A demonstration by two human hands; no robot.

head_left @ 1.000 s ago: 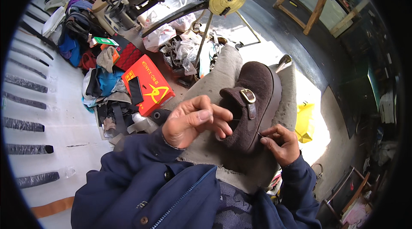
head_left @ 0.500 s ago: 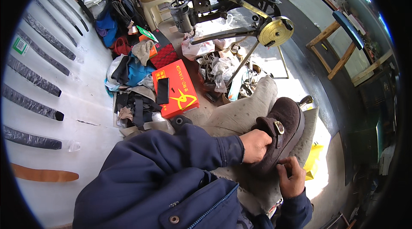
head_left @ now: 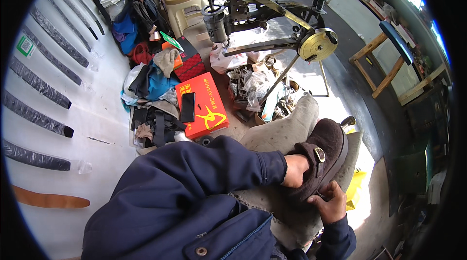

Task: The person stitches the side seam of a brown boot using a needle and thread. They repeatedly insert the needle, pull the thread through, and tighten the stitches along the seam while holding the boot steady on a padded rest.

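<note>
A dark brown fuzzy clog [head_left: 330, 141] with a strap and a gold-coloured buckle [head_left: 319, 155] rests across my lap, toe pointing away. My left hand [head_left: 296, 170] reaches into its opening; the fingers are hidden inside the shoe. At the clog's near right side, my right hand [head_left: 332, 202] has thumb and forefinger pinched together against the edge where upper and sole meet. Whatever lies between those fingertips is too small to make out. Under the shoe is grey, stained cloth [head_left: 279, 131] covering my legs.
Beyond my knees stands a hand-cranked sewing machine with a brass wheel [head_left: 317, 45]. A red box [head_left: 214, 109] with a black phone [head_left: 188, 107] on it lies to the left, near piled cloth scraps [head_left: 158, 123]. A blue-topped wooden stool [head_left: 396, 41] is at right.
My left hand has slid from the strap's edge deeper into the shoe opening. My right hand has closed in on the shoe's side edge. The view has shifted slightly.
</note>
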